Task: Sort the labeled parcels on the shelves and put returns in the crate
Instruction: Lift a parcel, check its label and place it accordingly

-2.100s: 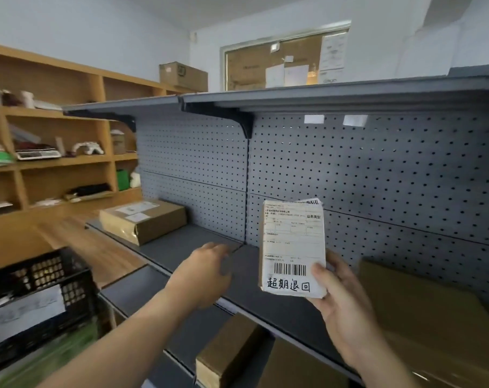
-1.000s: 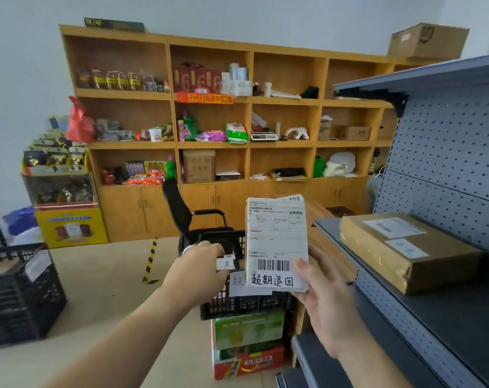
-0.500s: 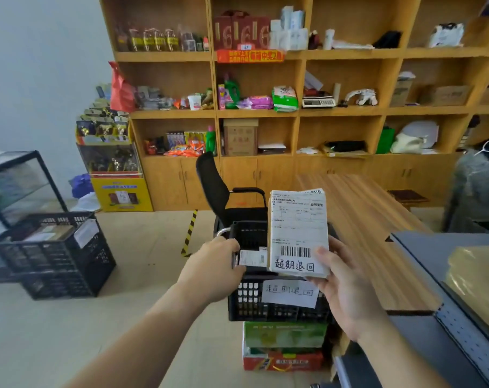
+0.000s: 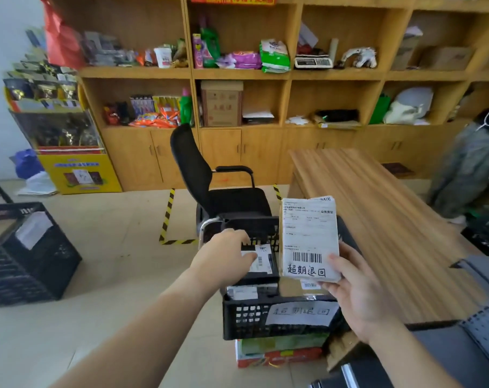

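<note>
My right hand grips a small parcel by its lower right corner and holds it upright. Its white label shows a barcode and handwritten characters. Just below it stands a black plastic crate with a handwritten paper label on its front. A black parcel with a white label and other parcels lie inside. My left hand hovers over the crate's left side with loosely curled fingers, holding nothing. Its thumb is at the black parcel's label.
The crate sits on colourful cartons beside a wooden table. A black office chair stands behind it. A second black crate is on the floor at left. Grey metal shelving is at lower right, and a person at far right.
The view has swung left from the grey shelves to the crate. Both hands have come over the crate, the labeled parcel still in my right hand.
</note>
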